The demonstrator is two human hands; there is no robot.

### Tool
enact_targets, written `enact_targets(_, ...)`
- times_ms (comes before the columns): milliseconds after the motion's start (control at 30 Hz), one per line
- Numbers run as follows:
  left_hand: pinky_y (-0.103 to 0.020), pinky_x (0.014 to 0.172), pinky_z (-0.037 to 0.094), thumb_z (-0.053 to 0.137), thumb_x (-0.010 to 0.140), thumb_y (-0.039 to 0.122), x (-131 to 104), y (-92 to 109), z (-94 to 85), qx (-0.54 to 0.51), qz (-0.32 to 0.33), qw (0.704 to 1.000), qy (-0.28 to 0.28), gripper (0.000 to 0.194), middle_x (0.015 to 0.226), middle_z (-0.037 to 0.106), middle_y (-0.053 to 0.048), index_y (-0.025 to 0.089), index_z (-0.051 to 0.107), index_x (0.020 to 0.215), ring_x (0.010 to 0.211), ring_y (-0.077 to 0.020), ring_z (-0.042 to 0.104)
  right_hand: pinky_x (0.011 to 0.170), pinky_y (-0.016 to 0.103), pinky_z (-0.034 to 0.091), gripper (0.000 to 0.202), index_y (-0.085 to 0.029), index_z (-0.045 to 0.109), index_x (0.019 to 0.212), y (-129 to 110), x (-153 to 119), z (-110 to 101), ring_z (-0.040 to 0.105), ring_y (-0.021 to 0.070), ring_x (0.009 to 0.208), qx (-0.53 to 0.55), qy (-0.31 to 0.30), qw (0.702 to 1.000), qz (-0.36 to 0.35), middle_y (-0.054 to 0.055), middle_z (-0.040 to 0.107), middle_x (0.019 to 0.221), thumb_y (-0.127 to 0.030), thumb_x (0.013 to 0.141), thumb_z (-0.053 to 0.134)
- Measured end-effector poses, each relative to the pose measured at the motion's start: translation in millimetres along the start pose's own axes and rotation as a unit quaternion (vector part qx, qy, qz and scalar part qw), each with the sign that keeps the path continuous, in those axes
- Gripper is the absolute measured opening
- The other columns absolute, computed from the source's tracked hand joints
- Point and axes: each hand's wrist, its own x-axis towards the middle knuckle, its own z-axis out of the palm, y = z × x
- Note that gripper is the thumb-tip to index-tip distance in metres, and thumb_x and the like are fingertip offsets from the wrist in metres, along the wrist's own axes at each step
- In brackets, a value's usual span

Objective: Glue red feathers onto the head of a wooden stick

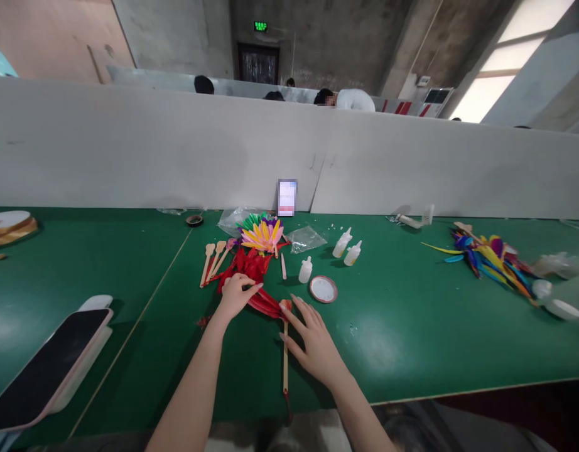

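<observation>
While the left hand [237,295] pinches red feathers [267,306], presumably keeping them bunched, the right hand [315,344], loosely spread, seems to steady their ends at the wooden stick [286,361] on the counter [412,351].

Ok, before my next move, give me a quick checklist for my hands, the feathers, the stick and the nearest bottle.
1. Left hand at the red feathers: ok.
2. Right hand at the head of the wooden stick: ok.
3. Feathers fixed to the stick: cannot tell, too small to judge.
4. White bottle upright: ok.
5. Table free of loose bits near the left forearm: not ok, red scraps lie there.
</observation>
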Motion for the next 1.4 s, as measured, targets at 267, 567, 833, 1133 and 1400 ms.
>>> enact_targets(267,-0.037,0.084,0.04,0.062,0.069,0.046,2.4,-7.7,-2.6,-0.028,0.011,0.999,-0.037,0.028,0.092,0.062,-0.007,0.019,0.071,0.073,0.088,-0.0236,0.057,0.107,0.045,0.028,0.048,-0.026,0.038,0.136,-1.0,-0.7,-0.5,0.023,0.0239,0.135,-0.007,-0.009,1.0,0.001,0.007,0.025,0.148,-0.033,0.089,0.046)
enact_targets(567,-0.039,0.085,0.041,0.065,0.065,0.05,3.2,-15.7,2.4,-0.038,0.013,0.997,-0.058,0.033,0.093,0.063,-0.008,0.019,0.071,0.075,0.091,-0.0251,0.057,0.106,0.045,0.029,0.047,-0.027,0.041,0.134,0.0,0.0,1.2,0.025,0.0246,0.134,-0.001,-0.002,1.0,0.005,0.007,0.027,0.147,-0.033,0.088,0.047)
enact_targets(833,-0.039,0.085,0.041,0.066,0.065,0.047,3.5,-17.3,4.0,-0.047,0.025,0.997,-0.058,0.03,0.094,0.063,-0.008,0.019,0.071,0.076,0.091,-0.0252,0.057,0.106,0.046,0.03,0.047,-0.027,0.041,0.134,0.2,-0.1,2.4,0.024,0.0248,0.134,0.005,0.001,1.0,0.004,0.007,0.027,0.147,-0.033,0.088,0.047)
enact_targets(1133,-0.036,0.084,0.042,0.059,0.071,0.047,1.5,-9.5,-3.7,-0.055,0.024,0.997,-0.053,0.029,0.088,0.065,-0.006,0.021,0.071,0.073,0.088,-0.0234,0.059,0.105,0.047,0.032,0.047,-0.026,0.041,0.134,-0.6,-0.4,1.8,0.027,0.0257,0.133,-0.002,0.009,1.0,-0.002,0.008,0.029,0.146,-0.032,0.088,0.048)
enact_targets(1400,-0.031,0.083,0.043,0.04,0.082,0.044,1.1,-1.8,-17.3,-0.103,0.03,0.994,-0.033,0.041,0.083,0.07,-0.005,0.019,0.071,0.076,0.087,-0.0209,0.062,0.106,0.046,0.03,0.052,-0.027,0.031,0.139,-0.6,-0.3,-0.5,0.024,0.0241,0.134,-0.019,0.013,1.0,-0.019,0.006,0.028,0.147,-0.032,0.09,0.045)
